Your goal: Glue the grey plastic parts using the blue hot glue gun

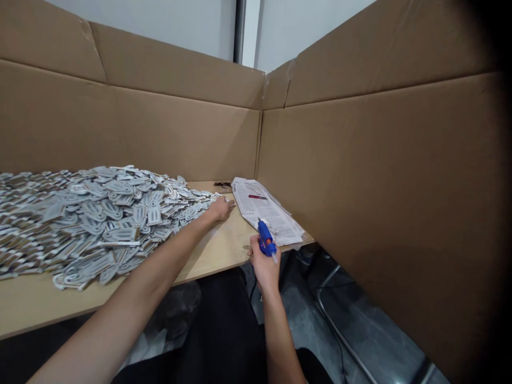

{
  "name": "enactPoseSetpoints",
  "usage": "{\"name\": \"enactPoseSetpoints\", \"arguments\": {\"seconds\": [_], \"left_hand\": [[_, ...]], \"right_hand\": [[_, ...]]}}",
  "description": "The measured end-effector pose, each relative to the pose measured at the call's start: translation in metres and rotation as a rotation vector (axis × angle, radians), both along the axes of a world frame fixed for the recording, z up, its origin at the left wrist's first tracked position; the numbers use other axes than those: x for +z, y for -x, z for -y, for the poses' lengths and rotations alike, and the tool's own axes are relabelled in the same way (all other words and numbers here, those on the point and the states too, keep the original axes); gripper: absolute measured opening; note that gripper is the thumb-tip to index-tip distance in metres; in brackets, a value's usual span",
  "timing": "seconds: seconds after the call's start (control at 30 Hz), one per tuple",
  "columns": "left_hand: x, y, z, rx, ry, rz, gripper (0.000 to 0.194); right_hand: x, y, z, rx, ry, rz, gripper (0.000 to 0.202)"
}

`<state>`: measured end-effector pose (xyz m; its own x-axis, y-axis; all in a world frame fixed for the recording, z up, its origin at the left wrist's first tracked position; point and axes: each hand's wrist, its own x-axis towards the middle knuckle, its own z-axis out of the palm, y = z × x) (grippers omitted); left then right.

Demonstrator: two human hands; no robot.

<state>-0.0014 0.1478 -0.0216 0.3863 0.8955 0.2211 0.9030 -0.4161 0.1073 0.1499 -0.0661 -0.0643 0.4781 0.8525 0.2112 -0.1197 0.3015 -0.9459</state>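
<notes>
A blue hot glue gun (265, 239) is gripped in my right hand (264, 262), its nozzle pointing away from me over the newspaper's near edge and a translucent glue stick poking out behind. My left hand (221, 208) reaches to the right end of a large heap of flat grey-and-white pieces (120, 202) with rounded ends and slots. Its fingers are bent together low over the tabletop. A small whitish bit shows at the fingertips, too small to name.
Sheets of newspaper (266, 213) lie at the table's right end, with a red, pen-like tool (257, 197) on them. Dark brown scraps (223, 185) sit behind. Tall cardboard walls (180, 128) enclose the back and right of the wooden table (212, 250). A metal frame (344, 336) stands below right.
</notes>
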Motion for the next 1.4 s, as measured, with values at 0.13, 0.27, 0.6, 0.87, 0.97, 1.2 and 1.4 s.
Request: {"name": "enactPoseSetpoints", "arguments": {"seconds": [0.13, 0.27, 0.6, 0.87, 0.97, 1.2, 1.4], "left_hand": [[-0.004, 0.000, 0.024, -0.065, -0.021, 0.002, 0.041], [0.002, 0.011, 0.053, -0.128, -0.030, 0.023, 0.036], [0.010, 0.021, 0.148, -0.219, 0.290, 1.200, 0.035], [-0.025, 0.018, 0.189, -0.122, 0.419, 1.486, 0.042], [-0.030, 0.018, 0.188, -0.111, 0.403, 1.585, 0.046], [-0.034, 0.019, 0.188, -0.012, 0.342, 1.608, 0.044], [-0.034, 0.020, 0.190, -0.009, 0.331, 1.629, 0.061]], "right_hand": [[-0.004, -0.001, -0.002, 0.013, -0.012, -0.010, 0.036], [-0.004, 0.000, -0.001, 0.028, -0.014, -0.024, 0.036], [0.004, 0.013, 0.000, 0.028, -0.061, -0.046, 0.037], [0.007, 0.020, 0.003, 0.087, -0.017, -0.015, 0.032], [0.002, 0.020, 0.001, 0.085, -0.010, -0.015, 0.034], [0.007, 0.015, 0.003, 0.257, -0.007, -0.149, 0.040], [0.000, 0.004, 0.002, -0.218, -0.007, 0.343, 0.026]]}}
